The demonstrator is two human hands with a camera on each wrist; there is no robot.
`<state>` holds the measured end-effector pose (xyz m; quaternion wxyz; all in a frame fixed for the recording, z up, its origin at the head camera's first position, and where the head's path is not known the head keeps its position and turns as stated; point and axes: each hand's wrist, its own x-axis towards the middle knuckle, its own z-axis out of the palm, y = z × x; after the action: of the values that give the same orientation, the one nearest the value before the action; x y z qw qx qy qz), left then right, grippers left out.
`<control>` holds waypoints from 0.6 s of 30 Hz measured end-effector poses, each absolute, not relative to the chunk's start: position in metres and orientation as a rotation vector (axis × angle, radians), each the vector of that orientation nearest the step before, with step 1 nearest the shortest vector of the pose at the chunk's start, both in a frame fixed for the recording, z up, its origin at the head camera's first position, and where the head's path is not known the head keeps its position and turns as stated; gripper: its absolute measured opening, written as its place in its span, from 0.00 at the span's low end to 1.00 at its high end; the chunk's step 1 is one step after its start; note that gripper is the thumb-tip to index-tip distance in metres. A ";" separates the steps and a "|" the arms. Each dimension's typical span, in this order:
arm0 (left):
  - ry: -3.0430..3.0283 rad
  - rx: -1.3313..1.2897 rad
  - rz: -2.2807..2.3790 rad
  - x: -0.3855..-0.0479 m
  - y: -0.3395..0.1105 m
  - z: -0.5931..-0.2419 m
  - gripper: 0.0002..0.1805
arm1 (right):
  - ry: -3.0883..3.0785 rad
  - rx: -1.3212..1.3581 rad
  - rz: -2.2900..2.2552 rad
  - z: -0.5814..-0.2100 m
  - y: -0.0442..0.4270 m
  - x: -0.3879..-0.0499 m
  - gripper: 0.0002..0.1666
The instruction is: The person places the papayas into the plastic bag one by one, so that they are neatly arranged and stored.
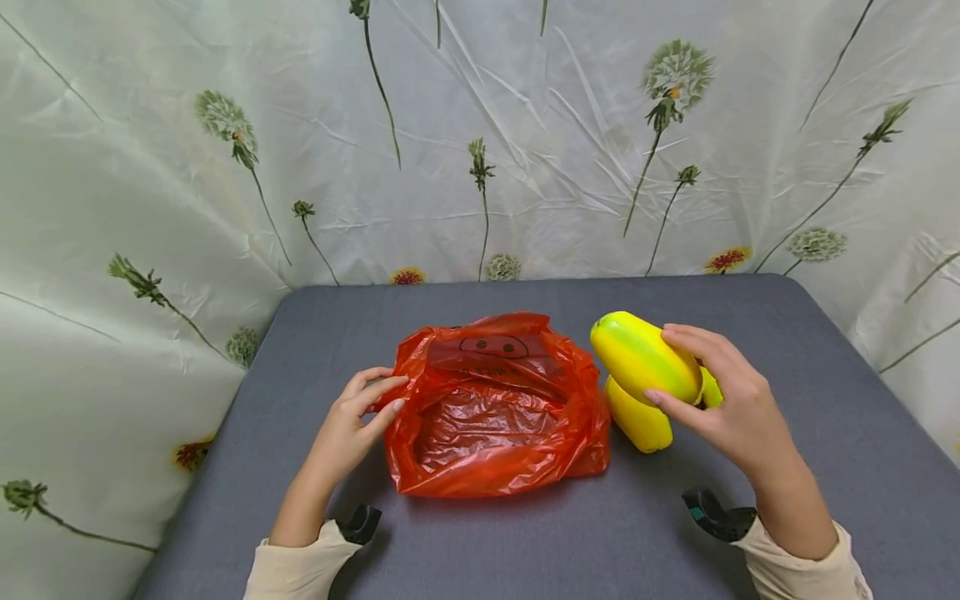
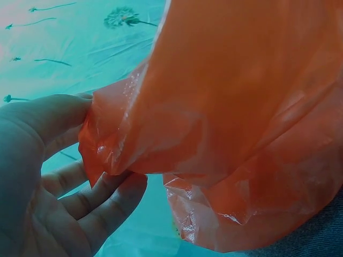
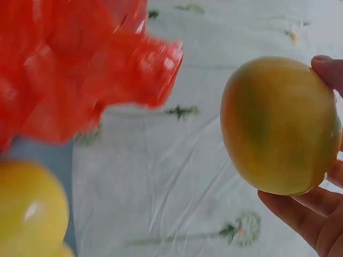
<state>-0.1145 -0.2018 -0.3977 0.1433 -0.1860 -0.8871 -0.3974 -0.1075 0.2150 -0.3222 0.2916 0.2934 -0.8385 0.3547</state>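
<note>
A red plastic bag lies with its mouth spread wide, a printed face showing on its inner back wall. At its left side, my left hand pinches the rim between thumb and fingers; the left wrist view shows the thin film bunched there. My right hand grips a yellow papaya with a green streak, raised to the right of the bag. Beneath it a second yellow papaya rests beside the bag. Another yellow fruit is mostly hidden behind the right hand.
Everything rests on a grey cloth-covered table with rounded far corners. A pale curtain printed with dandelions hangs close behind the table and along its sides. Black wrist mounts sit below both hands.
</note>
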 end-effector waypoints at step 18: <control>-2.553 -0.533 -1.148 -0.114 -0.202 -0.396 0.17 | -2.202 1.094 1.125 -0.318 0.126 -0.135 0.34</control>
<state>-0.1143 -0.2018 -0.3959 0.1453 -0.1849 -0.8864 -0.3987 -0.1348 0.1259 -0.3177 0.2170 0.3951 -0.7949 0.4062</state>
